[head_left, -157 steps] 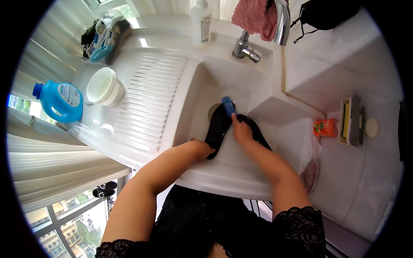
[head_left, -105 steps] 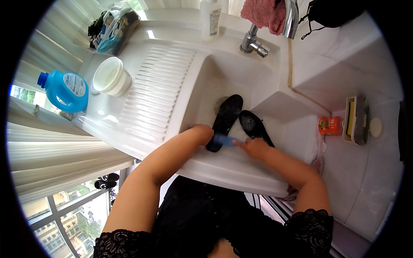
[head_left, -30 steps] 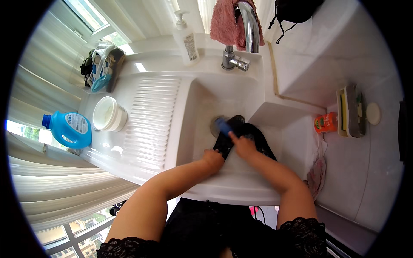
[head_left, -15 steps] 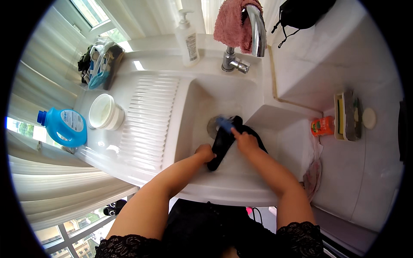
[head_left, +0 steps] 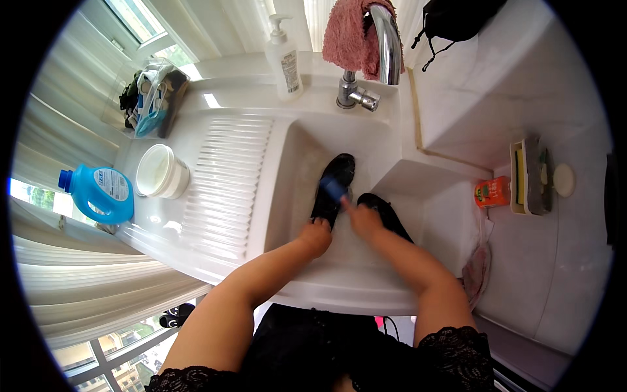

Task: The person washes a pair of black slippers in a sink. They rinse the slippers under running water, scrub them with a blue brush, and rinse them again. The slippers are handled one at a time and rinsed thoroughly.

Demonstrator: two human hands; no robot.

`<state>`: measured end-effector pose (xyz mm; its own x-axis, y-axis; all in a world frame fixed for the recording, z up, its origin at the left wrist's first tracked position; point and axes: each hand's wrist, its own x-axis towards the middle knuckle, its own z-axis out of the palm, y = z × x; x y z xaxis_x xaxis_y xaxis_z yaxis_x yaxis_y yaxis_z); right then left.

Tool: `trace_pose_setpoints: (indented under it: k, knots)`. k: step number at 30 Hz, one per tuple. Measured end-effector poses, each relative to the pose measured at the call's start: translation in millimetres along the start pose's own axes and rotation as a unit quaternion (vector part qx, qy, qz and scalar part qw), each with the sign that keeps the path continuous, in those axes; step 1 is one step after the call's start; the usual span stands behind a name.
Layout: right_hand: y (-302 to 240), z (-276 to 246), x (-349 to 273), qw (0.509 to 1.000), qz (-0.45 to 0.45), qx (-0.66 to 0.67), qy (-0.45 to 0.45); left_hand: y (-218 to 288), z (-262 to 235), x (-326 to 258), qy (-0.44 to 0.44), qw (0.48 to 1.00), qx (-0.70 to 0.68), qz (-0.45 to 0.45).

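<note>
Left hand: the left hand (head_left: 317, 236) has fingers curled down on the near end of a black shoe-shaped piece (head_left: 341, 168), gripping it.
Right hand: the right hand (head_left: 363, 219) is closed about the handle end of a blue brush (head_left: 334, 189).
Brush: head across the middle of the gripped piece, blurred; bristle contact cannot be told.
Basin: both black pieces inside the white sink (head_left: 286, 196); the second black piece (head_left: 390, 219) lies to the right, just beside the right hand.
Blue jug: blue jug (head_left: 98, 204) at far left, pale rounded label with a dark block of characters above finer lines, too small to read.
Pump bottle: white pump bottle (head_left: 279, 55) behind the sink; grey panel of fine print, dark barcode-like patch low down.
Orange container: orange container (head_left: 492, 192) on the right ledge, lying on its side; pale and dark characters on its face, small and soft.
Tub: white tub (head_left: 162, 173) beside the ribbed washboard (head_left: 225, 183).
Tap: pink cloth (head_left: 353, 39) draped over the chrome tap (head_left: 390, 52).
</note>
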<state>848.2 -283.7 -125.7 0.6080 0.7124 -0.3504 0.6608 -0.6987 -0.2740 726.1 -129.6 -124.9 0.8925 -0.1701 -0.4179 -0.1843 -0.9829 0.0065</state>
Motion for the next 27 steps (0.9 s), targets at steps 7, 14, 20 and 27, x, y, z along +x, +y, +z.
trace_pose_setpoints:
  k: [7,14,20,27]
  knots:
    - [21.3,-3.9,29.5,0.995,0.051,0.015,0.081,-0.6,-12.1,-9.6,-0.138,0.990,0.020,0.013]
    - [-22.4,16.6,-14.5,0.993,-0.111,-0.028,-0.010,-8.1,-48.3,-22.3,-0.276,0.961,-0.004,0.024]
    - [22.3,4.4,32.2,0.997,0.030,0.021,0.073,-11.9,-48.3,-29.5,-0.322,0.946,0.001,0.027]
    - [-17.5,16.1,-17.8,0.993,-0.105,-0.056,-0.021,-14.6,-51.3,-27.2,-0.365,0.930,-0.028,0.019]
